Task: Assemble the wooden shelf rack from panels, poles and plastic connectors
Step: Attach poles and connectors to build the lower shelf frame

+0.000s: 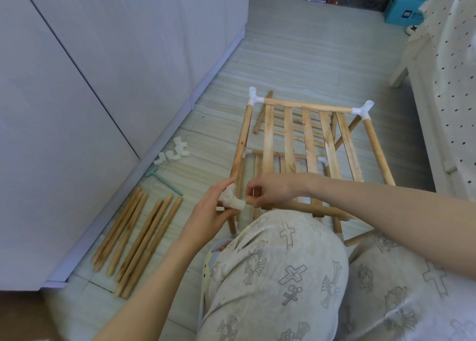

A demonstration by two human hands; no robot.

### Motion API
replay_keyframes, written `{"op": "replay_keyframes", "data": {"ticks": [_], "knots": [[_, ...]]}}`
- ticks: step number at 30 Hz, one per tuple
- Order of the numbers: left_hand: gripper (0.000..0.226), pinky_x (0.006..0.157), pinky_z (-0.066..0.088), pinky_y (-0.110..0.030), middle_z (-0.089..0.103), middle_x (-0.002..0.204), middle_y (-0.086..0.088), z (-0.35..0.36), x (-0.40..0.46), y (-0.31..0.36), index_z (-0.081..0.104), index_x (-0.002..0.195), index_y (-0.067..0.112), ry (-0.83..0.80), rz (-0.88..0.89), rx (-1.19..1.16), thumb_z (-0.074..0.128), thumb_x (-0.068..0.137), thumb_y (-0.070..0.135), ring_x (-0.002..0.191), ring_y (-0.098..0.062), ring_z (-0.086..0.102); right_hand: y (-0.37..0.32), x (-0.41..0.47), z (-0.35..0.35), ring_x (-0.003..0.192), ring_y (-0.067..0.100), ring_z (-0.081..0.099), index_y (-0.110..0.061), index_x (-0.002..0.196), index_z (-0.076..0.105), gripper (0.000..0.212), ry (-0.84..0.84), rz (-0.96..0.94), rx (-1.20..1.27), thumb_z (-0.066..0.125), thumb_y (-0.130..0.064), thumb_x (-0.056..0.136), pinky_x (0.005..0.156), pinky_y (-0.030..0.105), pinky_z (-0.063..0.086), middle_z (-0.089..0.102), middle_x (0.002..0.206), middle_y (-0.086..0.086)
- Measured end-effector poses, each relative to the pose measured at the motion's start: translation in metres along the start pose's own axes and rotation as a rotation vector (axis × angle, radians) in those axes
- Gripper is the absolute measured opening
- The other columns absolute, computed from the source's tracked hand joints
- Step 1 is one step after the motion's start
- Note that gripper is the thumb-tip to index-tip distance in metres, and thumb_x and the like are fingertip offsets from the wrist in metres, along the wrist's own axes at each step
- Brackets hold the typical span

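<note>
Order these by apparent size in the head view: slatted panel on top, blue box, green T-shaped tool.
1. Slatted panel
2. Blue box, though it lies farther away, so its true size is unsure
3. Green T-shaped tool

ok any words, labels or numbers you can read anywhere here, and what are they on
Nothing can be read for certain.
Blue box by the far wall: a white logo patch with lettering beside it, too blurred to read.
Patterned trousers: crosses and figures only, no words.
Wooden rack, loose poles, white connectors: no labels visible.
</note>
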State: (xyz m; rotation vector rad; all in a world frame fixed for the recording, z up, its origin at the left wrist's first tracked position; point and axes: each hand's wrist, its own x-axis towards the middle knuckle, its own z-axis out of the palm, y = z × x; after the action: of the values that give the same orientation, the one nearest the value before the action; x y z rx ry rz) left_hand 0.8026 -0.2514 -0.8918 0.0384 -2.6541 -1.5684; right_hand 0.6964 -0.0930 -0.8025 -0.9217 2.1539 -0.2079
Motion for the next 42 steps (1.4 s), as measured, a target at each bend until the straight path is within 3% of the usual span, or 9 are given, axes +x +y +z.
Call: {"op": "replay_keyframes", "data": {"ticks": [7, 11, 13, 19, 24, 27, 34, 37, 42], "knots": [[0.038, 0.079, 0.055, -0.021, 0.057, 0.106, 0.024, 0.01, -0.008, 0.006, 0.047, 0.103, 0.054, 0.111, -0.03, -0.109, 0.069, 0.081, 0.031, 0.092, -0.008, 0.065, 0.002, -0.002, 0.001, 0.095, 0.018, 0.057, -0.009, 0.111, 0.063, 0.024, 0.0, 0.005, 0.017, 0.054, -0.023, 0.093, 0.082, 0.025, 0.044, 0.064, 0.106, 0.004], [0.004, 0.064, 0.051, -0.016, 0.065, 0.079, 0.015, 0.016, -0.009, 0.016, 0.052, 0.091, 0.048, 0.189, -0.142, -0.227, 0.052, 0.09, 0.045, 0.077, -0.009, 0.068, 0.003, -0.002, 0.003, 0.091, 0.014, 0.056, -0.011, 0.112, 0.063, 0.025, 0.01, 0.013, -0.006, 0.053, -0.025, 0.094, 0.08, 0.024, 0.042, 0.063, 0.105, 0.001], [0.008, 0.06, 0.05, -0.024, 0.062, 0.066, 0.011, 0.019, -0.005, 0.021, 0.051, 0.087, 0.046, 0.244, -0.187, -0.241, 0.046, 0.092, 0.046, 0.066, -0.007, 0.063, 0.003, 0.0, 0.003, 0.09, 0.014, 0.057, -0.011, 0.113, 0.062, 0.026, 0.041, 0.025, 0.001, 0.051, -0.027, 0.095, 0.079, 0.024, 0.044, 0.064, 0.104, 0.002], [0.02, 0.094, 0.045, -0.039, 0.059, 0.103, -0.003, 0.015, 0.023, 0.027, 0.053, 0.108, 0.025, 0.264, -0.442, -0.6, 0.044, 0.097, 0.039, 0.097, -0.018, 0.057, 0.002, 0.009, -0.005, 0.098, 0.02, 0.06, -0.01, 0.113, 0.063, 0.029, 0.188, 0.068, 0.03, 0.048, -0.028, 0.096, 0.089, 0.034, 0.049, 0.066, 0.108, 0.006], [0.016, 0.099, 0.045, -0.042, 0.06, 0.108, -0.005, 0.013, 0.037, 0.031, 0.055, 0.106, 0.024, 0.295, -0.493, -0.655, 0.045, 0.097, 0.034, 0.102, -0.021, 0.057, 0.007, 0.017, -0.021, 0.091, 0.011, 0.057, -0.01, 0.113, 0.064, 0.026, 0.27, 0.102, 0.153, 0.045, -0.021, 0.097, 0.081, 0.023, 0.041, 0.065, 0.114, 0.005], [0.017, 0.096, 0.045, -0.038, 0.06, 0.109, -0.005, 0.014, 0.04, 0.03, 0.056, 0.106, 0.021, 0.296, -0.489, -0.671, 0.045, 0.098, 0.031, 0.104, -0.022, 0.057, 0.012, 0.029, -0.033, 0.081, 0.016, 0.059, -0.004, 0.111, 0.06, 0.028, 0.421, 0.194, 0.377, 0.042, -0.023, 0.099, 0.082, 0.03, 0.051, 0.066, 0.106, 0.013], [0.015, 0.064, 0.042, -0.018, 0.054, 0.088, -0.001, 0.02, 0.065, 0.038, 0.056, 0.101, 0.014, 0.549, -0.448, -0.798, 0.043, 0.095, 0.018, 0.077, -0.009, 0.051, 0.012, 0.072, -0.058, 0.106, 0.029, 0.06, 0.001, 0.126, 0.044, 0.041, 0.441, 0.341, 1.303, 0.048, -0.028, 0.098, 0.087, 0.033, 0.051, 0.056, 0.118, 0.021], [0.013, 0.064, 0.043, -0.017, 0.055, 0.085, 0.001, 0.023, 0.081, 0.044, 0.057, 0.098, 0.012, 0.624, -0.479, -0.82, 0.048, 0.094, 0.021, 0.074, -0.008, 0.05, 0.012, 0.097, -0.061, 0.085, 0.024, 0.057, -0.007, 0.114, 0.043, 0.026, 0.404, 0.342, 1.571, 0.045, -0.028, 0.099, 0.089, 0.037, 0.048, 0.054, 0.096, 0.014], [0.009, 0.066, 0.041, -0.021, 0.058, 0.082, 0.001, 0.017, 0.103, 0.042, 0.059, 0.093, 0.013, 0.645, -0.62, -0.786, 0.052, 0.091, 0.018, 0.074, -0.01, 0.052, 0.019, 0.135, -0.057, 0.034, 0.01, 0.034, -0.015, 0.073, 0.035, 0.032, 0.449, 0.357, 1.919, 0.035, -0.028, 0.102, 0.037, 0.018, 0.035, 0.034, 0.05, 0.0]]}}
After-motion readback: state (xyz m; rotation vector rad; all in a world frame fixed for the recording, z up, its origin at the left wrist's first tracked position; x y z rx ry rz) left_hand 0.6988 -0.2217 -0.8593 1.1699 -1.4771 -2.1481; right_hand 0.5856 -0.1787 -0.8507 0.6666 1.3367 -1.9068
